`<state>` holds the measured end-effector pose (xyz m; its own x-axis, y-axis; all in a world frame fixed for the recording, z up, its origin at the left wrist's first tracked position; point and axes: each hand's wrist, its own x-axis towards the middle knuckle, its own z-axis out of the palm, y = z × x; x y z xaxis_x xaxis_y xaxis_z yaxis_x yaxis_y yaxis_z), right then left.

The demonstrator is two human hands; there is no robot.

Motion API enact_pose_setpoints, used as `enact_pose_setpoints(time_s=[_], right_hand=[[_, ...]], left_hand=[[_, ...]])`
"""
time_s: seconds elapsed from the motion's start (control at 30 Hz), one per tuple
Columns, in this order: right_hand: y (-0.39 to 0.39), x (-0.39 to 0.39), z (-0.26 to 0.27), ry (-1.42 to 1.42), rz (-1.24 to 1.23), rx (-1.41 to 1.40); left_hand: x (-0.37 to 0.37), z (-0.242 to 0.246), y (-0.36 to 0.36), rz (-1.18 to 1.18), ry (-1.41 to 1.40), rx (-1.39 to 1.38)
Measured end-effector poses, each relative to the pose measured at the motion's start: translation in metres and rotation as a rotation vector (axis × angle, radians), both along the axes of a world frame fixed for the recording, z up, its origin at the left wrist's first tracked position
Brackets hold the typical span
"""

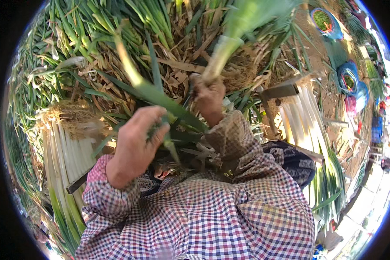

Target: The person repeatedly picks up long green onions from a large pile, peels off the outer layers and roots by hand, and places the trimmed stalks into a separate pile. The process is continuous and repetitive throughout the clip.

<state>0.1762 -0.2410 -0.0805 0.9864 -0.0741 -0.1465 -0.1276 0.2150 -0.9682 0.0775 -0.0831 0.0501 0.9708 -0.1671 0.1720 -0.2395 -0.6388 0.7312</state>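
Observation:
My right hand (210, 97) is closed around the root end of a large leek or green onion (219, 60), whose blurred leaves fan up to the upper right. To the left, my left hand (136, 143) is raised with its fingers curled and thumb facing them. A strip of green leaf (171, 148) hangs beside the thumb; whether the fingers pinch it cannot be told. Between the hands, another stalk (130, 70) slants down with its broad green leaf, its lower end hidden near my right sleeve.
Trimmed white stalks with roots lie bundled on a rack at the left (65, 156) and another at the right (307, 117), whose metal bar (281, 91) shows. Piled green stalks (78, 29) and dry husks (178, 81) lie ahead. Blue-rimmed containers (336, 31) stand at upper right.

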Motion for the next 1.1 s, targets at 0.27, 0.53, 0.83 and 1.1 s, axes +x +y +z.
enact_pose_setpoints(time_s=[0.27,0.53,0.83,1.1], right_hand=[[0.001,-0.054,0.144,-0.196,0.606,-0.142],[0.004,-0.110,0.087,-0.174,0.866,-0.329],[0.076,-0.069,0.097,-0.173,0.476,0.220],[0.011,-0.100,0.110,-0.338,0.743,-0.088]], left_hand=[[0.026,0.005,0.024,0.270,-0.088,-0.942],[0.012,-0.003,0.041,0.434,0.024,-1.358],[0.003,-0.027,0.050,0.394,0.101,-1.466],[-0.013,-0.029,0.096,0.537,-0.055,-1.485]])
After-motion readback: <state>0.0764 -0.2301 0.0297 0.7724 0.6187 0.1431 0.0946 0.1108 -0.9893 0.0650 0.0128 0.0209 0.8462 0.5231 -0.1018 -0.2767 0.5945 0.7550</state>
